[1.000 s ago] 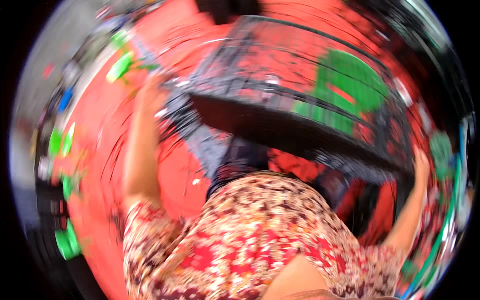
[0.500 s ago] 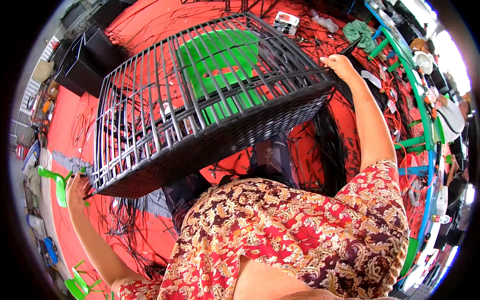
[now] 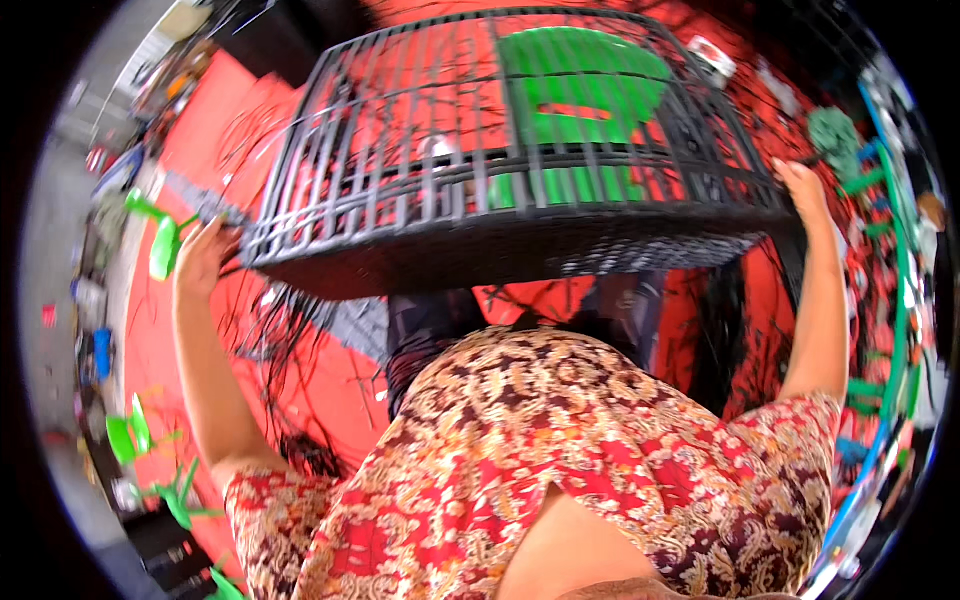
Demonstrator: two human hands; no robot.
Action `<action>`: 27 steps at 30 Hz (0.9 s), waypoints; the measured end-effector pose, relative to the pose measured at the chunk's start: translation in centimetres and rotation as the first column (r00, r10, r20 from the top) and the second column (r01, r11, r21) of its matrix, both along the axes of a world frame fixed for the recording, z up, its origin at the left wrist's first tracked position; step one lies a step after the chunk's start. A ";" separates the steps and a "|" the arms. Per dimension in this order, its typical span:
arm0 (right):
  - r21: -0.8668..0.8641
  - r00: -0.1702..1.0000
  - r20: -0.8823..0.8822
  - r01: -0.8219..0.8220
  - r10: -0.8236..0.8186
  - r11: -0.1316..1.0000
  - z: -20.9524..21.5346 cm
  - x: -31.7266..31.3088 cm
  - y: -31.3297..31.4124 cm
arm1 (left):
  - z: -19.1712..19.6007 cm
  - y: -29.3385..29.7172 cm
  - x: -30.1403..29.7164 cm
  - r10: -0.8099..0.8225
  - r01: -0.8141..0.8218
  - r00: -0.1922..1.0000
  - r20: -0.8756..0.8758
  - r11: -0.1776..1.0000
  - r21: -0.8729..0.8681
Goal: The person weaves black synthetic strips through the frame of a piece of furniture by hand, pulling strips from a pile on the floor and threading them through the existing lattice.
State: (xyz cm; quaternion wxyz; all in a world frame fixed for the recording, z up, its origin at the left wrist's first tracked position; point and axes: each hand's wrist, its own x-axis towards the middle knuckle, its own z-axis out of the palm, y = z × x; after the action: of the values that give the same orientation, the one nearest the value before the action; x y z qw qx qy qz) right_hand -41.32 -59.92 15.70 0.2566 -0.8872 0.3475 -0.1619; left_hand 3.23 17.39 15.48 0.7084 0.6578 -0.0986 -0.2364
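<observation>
A large black woven frame (image 3: 480, 245), rattan-like, is held up in front of my body, tilted. Its near side is closely woven, while its upper face shows bare parallel slats with gaps. At the frame's left end, my left hand (image 3: 203, 255) has its fingers closed on the near corner. My right hand (image 3: 803, 187) grips the right end near the corner, thumb side up. Through the slats a green plastic chair (image 3: 580, 75) shows on the far side. The hands are slightly blurred, and the frame hides part of my legs.
Loose black strips (image 3: 285, 330) lie over the red floor (image 3: 345, 430). Dark box-like pieces (image 3: 275, 40) stand at the far left. Several small green chairs (image 3: 165, 245) line the left. A teal cloth (image 3: 835, 140) and a green rail (image 3: 900, 260) are on the right.
The frame has swung round and levelled, its right end coming lower relative to its left. Both hands have stayed on it, and my view has shifted.
</observation>
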 end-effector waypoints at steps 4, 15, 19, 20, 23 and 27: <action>-0.014 0.999 -0.034 0.009 -0.010 1.000 -1.2 0.2 -2.6 | -0.3 0.6 0.1 0.046 -0.047 0.998 0.031 0.999 0.026; 0.009 0.992 -0.129 0.011 -0.009 1.000 -3.2 -1.0 -7.7 | 1.3 -0.3 -2.0 0.044 -0.045 0.999 -0.022 0.999 -0.025; -0.019 0.999 -0.046 0.025 -0.026 0.999 -2.6 -0.4 -5.5 | 0.3 0.5 0.1 -0.092 0.093 0.995 0.031 0.995 -0.036; 0.158 0.999 -0.024 -0.024 0.029 0.987 -0.5 0.4 -1.2 | 1.7 -2.0 -1.1 0.057 -0.068 0.997 0.060 0.974 0.214; -0.189 0.996 -0.084 0.010 -0.026 0.982 1.2 2.4 2.1 | -1.1 1.5 2.9 0.010 -0.010 1.000 0.024 0.999 -0.033; -0.182 0.997 0.042 -0.061 0.070 0.981 1.5 4.0 0.7 | 0.1 0.4 6.2 0.090 -0.089 0.996 0.002 0.982 0.169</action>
State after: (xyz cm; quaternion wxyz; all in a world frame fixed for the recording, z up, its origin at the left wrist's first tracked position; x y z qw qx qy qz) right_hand -37.34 -59.24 17.15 0.1887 -0.9137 0.2956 -0.2054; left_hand 9.39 17.74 15.59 0.6603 0.7185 -0.0464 -0.2137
